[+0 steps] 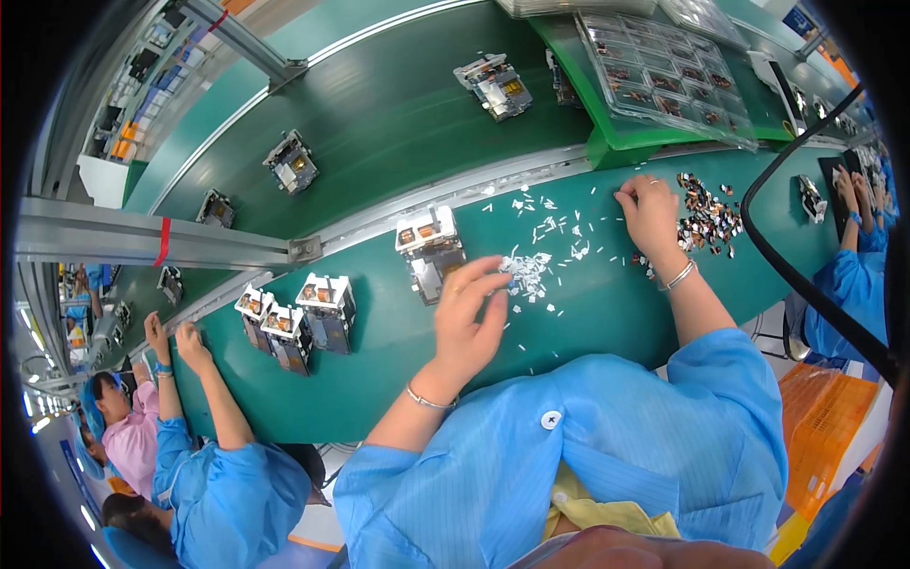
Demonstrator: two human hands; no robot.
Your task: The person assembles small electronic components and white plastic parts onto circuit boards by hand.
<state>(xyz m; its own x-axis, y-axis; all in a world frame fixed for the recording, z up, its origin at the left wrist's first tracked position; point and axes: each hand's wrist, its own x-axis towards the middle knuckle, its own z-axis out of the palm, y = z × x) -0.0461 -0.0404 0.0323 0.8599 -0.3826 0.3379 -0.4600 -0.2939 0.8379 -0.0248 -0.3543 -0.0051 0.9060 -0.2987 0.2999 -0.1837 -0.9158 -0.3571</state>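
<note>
On the green bench [322, 398], centre: one white-and-grey assembly [428, 248], just beyond and left of the left hand [464, 318], partly masked by its fingers; contact uncertain. Key relation, by judgement: assembly on the far left side of the grip, long axis running roughly away from the body, left hand clearly nearer, right hand [654, 218] well apart.

Left grip: fingers bent, thumb set off from them, a touch of blue at one fingertip; small piece pinched or none, cannot tell. Fingertips at the left edge of a pile of white pieces [527, 275], small and slender, with strays scattered toward the right hand.

Right grip: fingers drawn in toward the thumb, just left of a heap of mixed parts [706, 223], copper-coloured, black and white; piece held or none, cannot tell.

Further left on the bench: three similar assemblies [286, 332], close together, white frames at the far ends.

Containers: one clear compartment tray [633, 59] on a green stand [630, 145], beyond the right hand; small copper-coloured parts in several compartments. More clear trays [573, 8] behind, contents indistinct.
</note>
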